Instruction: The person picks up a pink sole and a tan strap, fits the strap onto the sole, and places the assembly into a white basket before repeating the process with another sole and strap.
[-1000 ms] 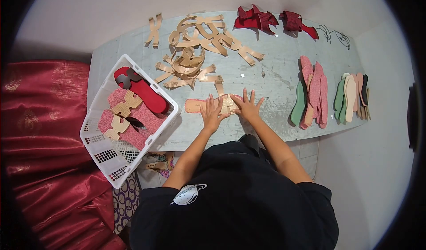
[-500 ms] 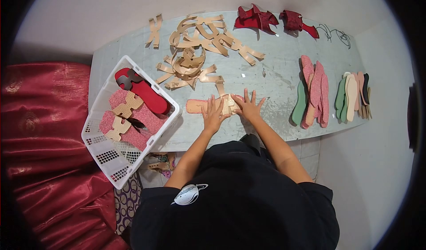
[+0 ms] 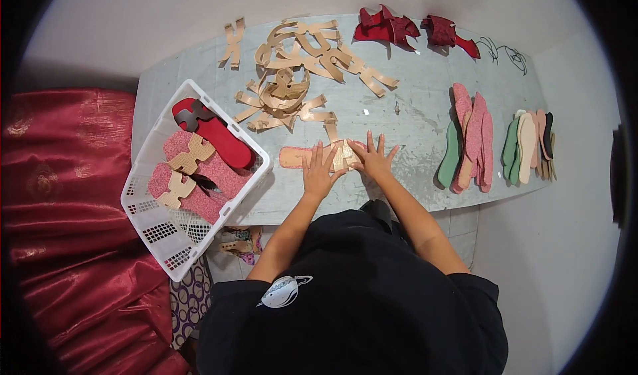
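A sandal sole (image 3: 291,157), tan with a pink edge, lies crosswise on the table in front of me. Over its middle sits a beige textured strap (image 3: 343,155). My left hand (image 3: 319,172) rests on the sole at the strap's left side, fingers spread. On the strap's right side lies my right hand (image 3: 375,161), also with fingers spread, covering part of the sole's right end. Both thumbs touch the strap near each other. Whether the strap is fixed to the sole cannot be seen.
Beige cut straps (image 3: 286,92) lie piled behind my hands. A white basket (image 3: 248,187) with red and pink sandals is at left. Pink and green soles (image 3: 477,135) and more soles (image 3: 525,149) stand at right. Red uppers (image 3: 385,28) and dark cord (image 3: 505,52) lie at the back.
The view has shifted very slightly. Both hands stay spread on the sole and strap, with almost no visible movement.
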{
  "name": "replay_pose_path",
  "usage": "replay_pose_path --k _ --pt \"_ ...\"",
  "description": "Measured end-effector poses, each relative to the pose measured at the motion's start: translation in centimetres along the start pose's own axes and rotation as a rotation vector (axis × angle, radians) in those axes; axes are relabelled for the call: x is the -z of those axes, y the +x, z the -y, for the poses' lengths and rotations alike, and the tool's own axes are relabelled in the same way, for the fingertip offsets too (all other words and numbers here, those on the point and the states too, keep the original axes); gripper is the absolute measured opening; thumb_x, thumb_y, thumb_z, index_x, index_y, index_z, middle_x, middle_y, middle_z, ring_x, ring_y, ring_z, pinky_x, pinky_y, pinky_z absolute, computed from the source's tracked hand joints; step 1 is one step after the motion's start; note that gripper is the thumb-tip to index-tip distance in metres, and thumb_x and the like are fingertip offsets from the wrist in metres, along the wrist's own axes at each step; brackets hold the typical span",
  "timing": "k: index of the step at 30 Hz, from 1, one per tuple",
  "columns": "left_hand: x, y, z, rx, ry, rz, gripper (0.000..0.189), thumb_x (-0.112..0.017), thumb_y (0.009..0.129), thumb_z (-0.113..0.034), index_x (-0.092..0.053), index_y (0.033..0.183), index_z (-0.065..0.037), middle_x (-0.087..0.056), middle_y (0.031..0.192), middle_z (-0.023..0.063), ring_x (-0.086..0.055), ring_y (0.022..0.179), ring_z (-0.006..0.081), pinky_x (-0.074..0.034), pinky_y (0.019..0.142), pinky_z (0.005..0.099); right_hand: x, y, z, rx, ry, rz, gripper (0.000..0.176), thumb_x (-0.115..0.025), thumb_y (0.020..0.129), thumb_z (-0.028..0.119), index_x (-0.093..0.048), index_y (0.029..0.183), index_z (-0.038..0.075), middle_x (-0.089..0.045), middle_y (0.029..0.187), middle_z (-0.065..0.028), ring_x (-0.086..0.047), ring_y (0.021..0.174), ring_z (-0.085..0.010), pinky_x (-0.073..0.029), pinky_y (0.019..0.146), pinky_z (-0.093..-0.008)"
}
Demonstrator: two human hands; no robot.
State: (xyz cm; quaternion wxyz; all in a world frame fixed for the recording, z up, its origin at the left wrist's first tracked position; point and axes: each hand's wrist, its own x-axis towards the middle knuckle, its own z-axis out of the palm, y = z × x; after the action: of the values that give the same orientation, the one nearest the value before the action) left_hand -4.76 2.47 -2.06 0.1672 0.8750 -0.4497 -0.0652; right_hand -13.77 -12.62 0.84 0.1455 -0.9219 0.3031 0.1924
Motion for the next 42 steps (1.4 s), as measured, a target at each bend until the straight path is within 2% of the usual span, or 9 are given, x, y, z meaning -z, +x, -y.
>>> replay_pose_path --k 4,7,9,12,18,28,37,40,42 --pt "-0.3 0.1 0.0 0.026 0.031 -0.026 0.065 -0.050 0.076 -0.055 -0.035 0.133 -0.026 -0.023 0.141 0.0124 -0.025 0.129 0.0274 -0.020 0.099 0.0532 0.0 0.0 0.0 0.003 0.006 -0.014 0.070 -0.052 0.070 0.059 -0.016 0.130 0.052 -0.004 0.146 -0.0087 0.000 0.132 -0.0397 0.004 0.088 -0.0738" --pt "-0.3 0.1 0.1 0.047 -0.017 0.004 0.063 -0.050 0.078 -0.052 -0.034 0.133 -0.026 -0.021 0.142 0.0120 -0.023 0.129 0.0273 -0.018 0.100 0.0531 0.0 0.1 -0.1 0.003 0.012 -0.007 0.070 -0.051 0.070 0.059 -0.017 0.130 0.052 -0.004 0.146 -0.0088 0.000 0.132 -0.0397 0.004 0.088 -0.0738" --pt "-0.3 0.0 0.1 0.035 -0.079 -0.002 0.060 -0.051 0.080 -0.047 -0.035 0.133 -0.022 -0.021 0.141 0.0138 -0.022 0.129 0.0302 -0.015 0.101 0.0545 -0.2 0.0 -0.1 0.010 0.014 -0.021 0.070 -0.052 0.070 0.059 -0.017 0.130 0.052 -0.005 0.146 -0.0089 0.000 0.132 -0.0397 0.004 0.088 -0.0738" --pt "-0.3 -0.1 0.2 0.060 -0.069 0.012 0.060 -0.049 0.081 -0.048 -0.032 0.134 -0.026 -0.019 0.143 0.0107 -0.019 0.131 0.0268 -0.014 0.102 0.0524 -0.1 0.0 -0.1 0.009 0.026 -0.013 0.070 -0.052 0.070 0.059 -0.018 0.130 0.052 -0.005 0.146 -0.0089 0.000 0.132 -0.0396 0.004 0.088 -0.0738" --pt "-0.4 0.1 -0.3 0.102 -0.031 0.036 0.060 -0.047 0.082 -0.045 -0.026 0.136 -0.029 -0.017 0.143 0.0092 -0.016 0.132 0.0258 -0.011 0.103 0.0524 0.0 0.0 -0.1 0.009 0.014 -0.008 0.069 -0.051 0.070 0.060 -0.018 0.130 0.052 -0.004 0.146 -0.0087 0.001 0.132 -0.0397 0.004 0.088 -0.0738" --pt "-0.6 0.2 -0.3 0.120 -0.028 0.052 0.058 -0.046 0.082 -0.048 -0.027 0.135 -0.032 -0.016 0.143 0.0102 -0.016 0.132 0.0264 -0.010 0.102 0.0548 -0.3 0.1 -0.2 0.020 0.014 -0.013 0.068 -0.049 0.071 0.060 -0.018 0.131 0.051 -0.004 0.146 -0.0098 0.001 0.132 -0.0399 0.004 0.087 -0.0741" --pt "-0.9 1.2 -0.4 0.162 -0.028 0.106 0.074 -0.052 0.074 -0.055 -0.022 0.137 -0.032 -0.010 0.145 0.0115 -0.014 0.132 0.0278 -0.010 0.100 0.0578 -0.9 0.3 -0.4 0.046 -0.032 -0.055 0.071 -0.049 0.070 0.061 -0.016 0.131 0.051 -0.006 0.145 -0.0118 -0.001 0.132 -0.0399 0.004 0.087 -0.0743" --pt "-0.9 1.4 -0.5 0.196 0.022 0.121 0.082 -0.053 0.072 -0.055 -0.016 0.139 -0.028 -0.007 0.145 0.0131 -0.013 0.132 0.0292 -0.009 0.100 0.0587 -1.0 0.3 -0.4 0.061 -0.052 -0.087 0.071 -0.049 0.070 0.061 -0.015 0.131 0.051 -0.007 0.145 -0.0125 -0.002 0.132 -0.0397 0.003 0.087 -0.0743" --pt "-0.7 1.6 -0.5 0.208 -0.018 0.108 0.093 -0.060 0.068 -0.052 -0.009 0.140 -0.021 -0.003 0.145 0.0152 -0.011 0.133 0.0313 -0.008 0.100 0.0595 -1.0 0.3 -0.5 0.066 -0.066 -0.086 0.070 -0.050 0.070 0.060 -0.016 0.131 0.051 -0.009 0.145 -0.0132 -0.003 0.132 -0.0396 0.003 0.087 -0.0741"
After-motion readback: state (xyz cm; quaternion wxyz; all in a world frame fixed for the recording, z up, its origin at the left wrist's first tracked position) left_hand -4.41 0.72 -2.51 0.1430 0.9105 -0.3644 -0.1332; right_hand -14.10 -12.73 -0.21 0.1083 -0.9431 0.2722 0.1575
